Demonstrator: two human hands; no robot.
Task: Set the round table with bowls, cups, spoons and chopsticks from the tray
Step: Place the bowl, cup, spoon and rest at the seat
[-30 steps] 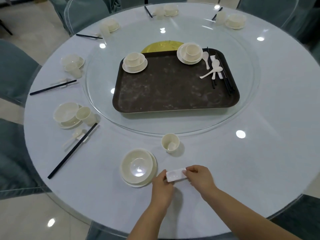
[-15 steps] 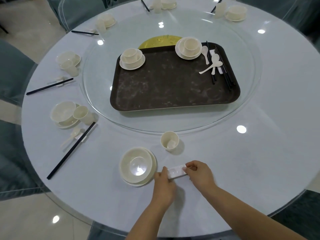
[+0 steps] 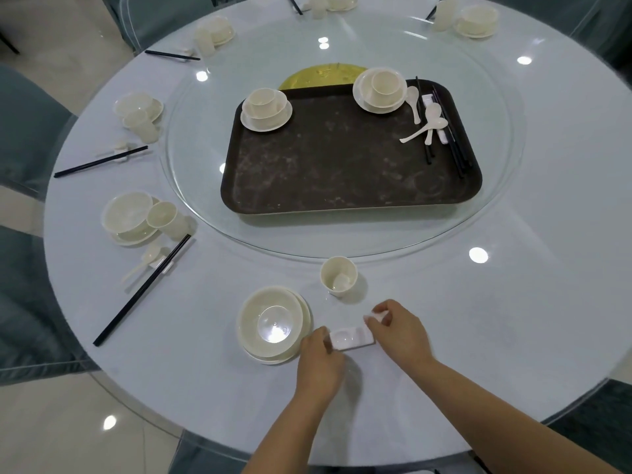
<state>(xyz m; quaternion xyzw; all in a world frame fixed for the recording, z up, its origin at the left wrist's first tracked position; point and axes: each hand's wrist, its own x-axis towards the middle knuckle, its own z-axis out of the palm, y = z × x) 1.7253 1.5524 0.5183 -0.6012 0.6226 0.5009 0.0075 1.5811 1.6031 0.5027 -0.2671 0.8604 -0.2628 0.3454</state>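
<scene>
A white rectangular chopstick rest (image 3: 350, 338) lies flat on the table near the front edge, right of a cream bowl on its saucer (image 3: 272, 323). My left hand (image 3: 319, 360) touches the rest's left end. My right hand (image 3: 398, 331) pinches its right end with fingers curled. A cream cup (image 3: 338, 277) stands just behind them. The dark brown tray (image 3: 328, 165) sits on the glass turntable, carrying two bowl-and-cup stacks (image 3: 266, 107) (image 3: 381, 88), white spoons (image 3: 427, 126), more rests and black chopsticks (image 3: 451, 142) along its right side.
Finished place settings ring the table's left and far sides: bowls, cups (image 3: 164, 217), spoons and black chopsticks (image 3: 143, 289). The glass turntable rim (image 3: 342, 256) passes just behind the near cup. Grey-blue chairs surround the table.
Both hands have kept hold of the chopstick rest and shifted it slightly; it now lies level beside the bowl. The view has moved a little closer to the table.
</scene>
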